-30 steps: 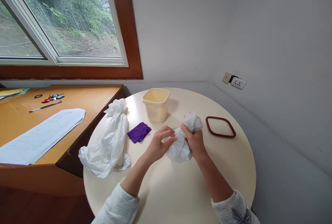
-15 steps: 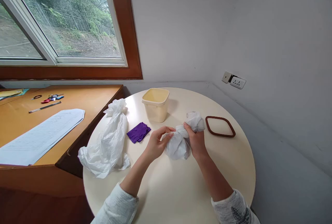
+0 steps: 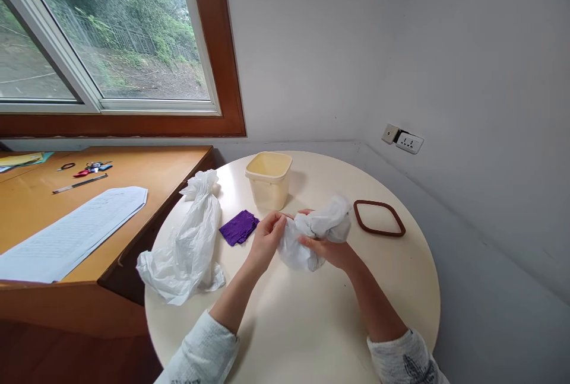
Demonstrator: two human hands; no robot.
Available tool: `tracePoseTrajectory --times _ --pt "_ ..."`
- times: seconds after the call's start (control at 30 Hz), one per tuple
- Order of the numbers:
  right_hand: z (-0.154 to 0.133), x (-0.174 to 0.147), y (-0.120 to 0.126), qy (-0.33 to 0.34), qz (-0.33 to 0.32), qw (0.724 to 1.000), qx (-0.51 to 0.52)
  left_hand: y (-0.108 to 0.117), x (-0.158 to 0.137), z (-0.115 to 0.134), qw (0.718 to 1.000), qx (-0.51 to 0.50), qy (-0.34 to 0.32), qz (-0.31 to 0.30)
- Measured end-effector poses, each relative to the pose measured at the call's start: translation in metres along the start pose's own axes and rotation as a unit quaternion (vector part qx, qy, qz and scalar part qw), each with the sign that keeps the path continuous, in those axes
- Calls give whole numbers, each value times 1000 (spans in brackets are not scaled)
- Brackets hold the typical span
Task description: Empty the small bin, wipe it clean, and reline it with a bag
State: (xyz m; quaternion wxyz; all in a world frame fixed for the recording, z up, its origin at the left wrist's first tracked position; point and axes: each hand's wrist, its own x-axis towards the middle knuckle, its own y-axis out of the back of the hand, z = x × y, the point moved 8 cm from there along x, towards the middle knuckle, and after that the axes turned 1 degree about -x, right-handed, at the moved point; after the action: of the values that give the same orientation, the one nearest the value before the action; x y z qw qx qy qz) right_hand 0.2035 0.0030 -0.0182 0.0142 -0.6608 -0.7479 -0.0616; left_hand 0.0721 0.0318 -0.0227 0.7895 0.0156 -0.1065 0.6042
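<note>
Both my hands are on a crumpled white plastic bag (image 3: 333, 218), held above the round table. The fingertips of my left hand (image 3: 267, 237) pinch its left edge. My right hand (image 3: 327, 247) grips the bunched middle from below, thumb in front and fingers partly hidden behind the plastic. Just left of my left hand lies a folded purple cloth-like piece (image 3: 239, 227). A pale yellow plastic tub (image 3: 269, 185) stands behind my hands, its top open. To the right lies a brown rounded frame (image 3: 378, 232), flat on the table.
Another white plastic bag (image 3: 191, 247) lies spread along the left of the round table (image 3: 303, 336). The adjoining wooden desk (image 3: 178, 161) bears papers (image 3: 84, 235), a pen (image 3: 80, 184) and keys (image 3: 95, 167). A wall socket (image 3: 409, 142) is at the right, a window at the left.
My right hand has shifted from the twisted neck of the bag to a lower grip beneath it. The bag's bunched end has tilted and spread, and my left hand has moved slightly up.
</note>
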Motion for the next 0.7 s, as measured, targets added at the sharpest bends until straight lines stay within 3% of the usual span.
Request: tracePoseTrajectory --times 0.1,0.27,0.43,0.57,0.7 --pt "5 -1 -5 -27 -6 999 -32 2 1 -3 999 -39 1 11" --pt "4 11 11 -1 37 994 -102 17 5 -20 996 -49 20 70" --pt "-11 39 69 32 159 975 -152 29 10 -45 992 -27 53 107" --pt "-26 67 128 14 287 942 -173 31 11 -50 991 -5 57 120" --pt "-36 102 167 2 336 922 -194 27 11 -48 991 8 53 122"
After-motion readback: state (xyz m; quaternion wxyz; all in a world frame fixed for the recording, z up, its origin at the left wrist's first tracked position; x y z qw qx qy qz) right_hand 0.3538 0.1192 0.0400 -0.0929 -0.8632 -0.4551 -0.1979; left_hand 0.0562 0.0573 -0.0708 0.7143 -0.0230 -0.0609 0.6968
